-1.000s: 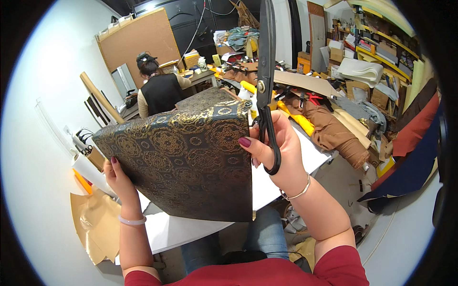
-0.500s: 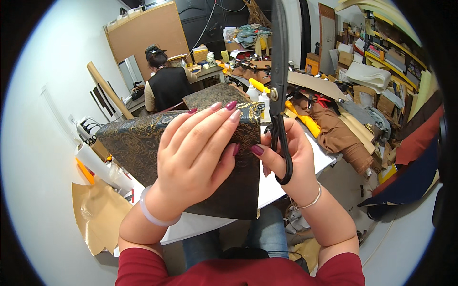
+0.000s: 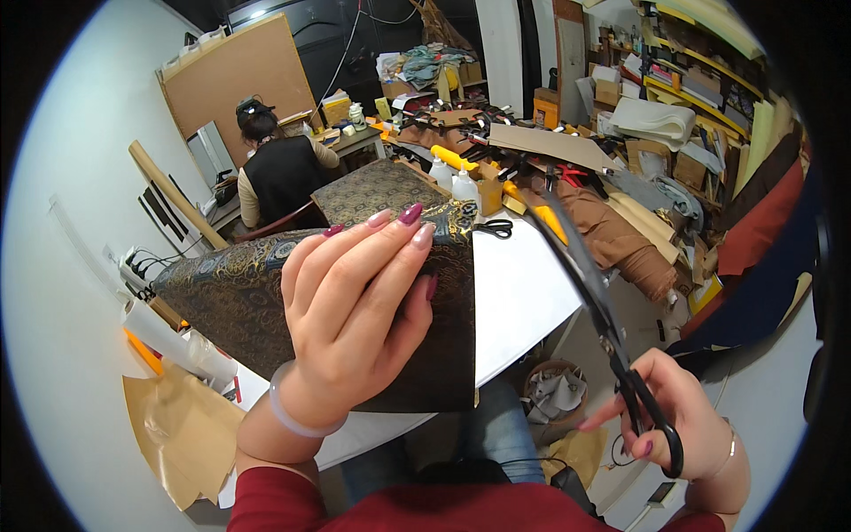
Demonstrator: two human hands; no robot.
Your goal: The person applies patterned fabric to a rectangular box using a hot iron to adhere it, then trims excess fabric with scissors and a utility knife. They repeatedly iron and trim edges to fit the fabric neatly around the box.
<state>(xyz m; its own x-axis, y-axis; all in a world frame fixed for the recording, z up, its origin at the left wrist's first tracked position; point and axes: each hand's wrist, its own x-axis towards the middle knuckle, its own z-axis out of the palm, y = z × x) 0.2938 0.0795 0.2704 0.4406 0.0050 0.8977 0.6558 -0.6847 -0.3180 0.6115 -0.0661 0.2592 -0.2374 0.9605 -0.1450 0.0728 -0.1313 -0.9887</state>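
Note:
My left hand point(image 3: 346, 324) lies over the upper edge of a dark sheet with a gold floral pattern point(image 3: 239, 297), its fingers close together over the edge and its thumb beside them. The sheet slopes across the white table and drops down at its near side; what lies under it is hidden. Well to the right, my right hand point(image 3: 683, 417) is closed round the black handles of long scissors point(image 3: 585, 275). Their blades point up and away, apart from the sheet. Just beyond the sheet's right corner, the black handles of a second pair of scissors point(image 3: 496, 229) rest on the table.
White bottles point(image 3: 464, 191) and a yellow roll point(image 3: 454, 158) stand or lie behind the sheet. Brown material rolls point(image 3: 620, 239) are heaped at the right. Further back a person point(image 3: 282, 173) sits at another bench. A bin with grey scraps point(image 3: 556, 390) is under the table's right edge.
My right hand has swung away from the sheet's corner, down and to the right, carrying the long scissors. My left hand stays on the sheet. The second scissors have come into sight.

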